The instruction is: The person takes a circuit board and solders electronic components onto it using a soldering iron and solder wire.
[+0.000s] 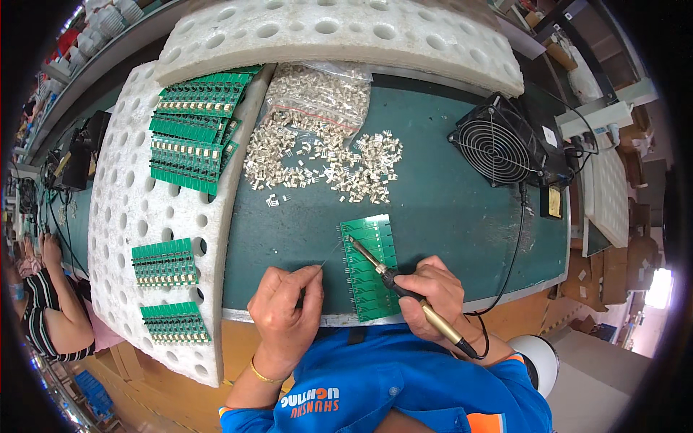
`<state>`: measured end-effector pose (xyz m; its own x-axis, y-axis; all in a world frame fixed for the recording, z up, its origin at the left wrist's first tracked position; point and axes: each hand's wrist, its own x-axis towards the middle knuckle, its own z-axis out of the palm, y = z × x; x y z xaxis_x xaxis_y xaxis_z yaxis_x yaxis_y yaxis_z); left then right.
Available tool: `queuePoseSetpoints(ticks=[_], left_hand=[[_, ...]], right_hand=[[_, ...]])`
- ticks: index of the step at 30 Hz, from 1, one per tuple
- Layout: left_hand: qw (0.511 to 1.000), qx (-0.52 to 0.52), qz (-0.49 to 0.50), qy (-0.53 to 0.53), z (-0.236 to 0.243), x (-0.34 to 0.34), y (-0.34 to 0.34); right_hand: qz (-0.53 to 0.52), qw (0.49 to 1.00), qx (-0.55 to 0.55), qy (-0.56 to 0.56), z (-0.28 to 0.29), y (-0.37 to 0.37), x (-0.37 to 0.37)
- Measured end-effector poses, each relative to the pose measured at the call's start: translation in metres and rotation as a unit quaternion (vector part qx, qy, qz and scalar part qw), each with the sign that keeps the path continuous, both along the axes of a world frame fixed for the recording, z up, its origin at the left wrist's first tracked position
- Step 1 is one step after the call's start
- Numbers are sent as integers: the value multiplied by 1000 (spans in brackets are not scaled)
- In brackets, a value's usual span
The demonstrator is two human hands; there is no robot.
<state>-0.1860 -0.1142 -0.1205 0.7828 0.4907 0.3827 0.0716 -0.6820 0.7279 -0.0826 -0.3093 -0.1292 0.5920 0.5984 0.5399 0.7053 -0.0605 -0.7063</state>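
Observation:
My right hand (435,292) is wrapped round a soldering iron (446,328) with a gold-coloured handle. The iron's metal tip points to the upper left, at the upper left part of a green circuit board (369,292). That board lies on the table near its front edge, between my hands. A thin solder wire (331,255) is pinched in the fingers of my left hand (287,307) and runs toward the iron's tip. Whether the tip touches the board I cannot tell. Small pins or parts line the board's left edge.
White connectors (364,169) lie loose beyond the board, beside a clear bag (321,94) of more. On a holed foam slab (119,202) at left rest several populated boards (167,263). Another foam slab (328,32) spans the back. A black fan (494,141) stands right; a person (61,310) sits left.

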Motion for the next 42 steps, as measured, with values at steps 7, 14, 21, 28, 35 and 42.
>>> queuePoseSetpoints(ticks=[7,14,21,28,35,42], left_hand=[[1000,-3,3,11,-1,0,-1],[1000,-4,-1,10,2,2,1],[1000,4,-8,2,0,4,2],[1000,6,-12,-6,-2,6,2],[1000,3,-14,9,-2,6,1],[1000,-21,-4,22,-1,4,-1]], right_hand=[[-10,1000,7,4,-2,3,0],[-10,1000,6,21,1,5,6],[-16,997,-2,71,8,6,9],[-15,997,-4,76,9,6,10],[-26,995,-3,93,8,5,9],[-14,998,-2,60,8,5,8]])
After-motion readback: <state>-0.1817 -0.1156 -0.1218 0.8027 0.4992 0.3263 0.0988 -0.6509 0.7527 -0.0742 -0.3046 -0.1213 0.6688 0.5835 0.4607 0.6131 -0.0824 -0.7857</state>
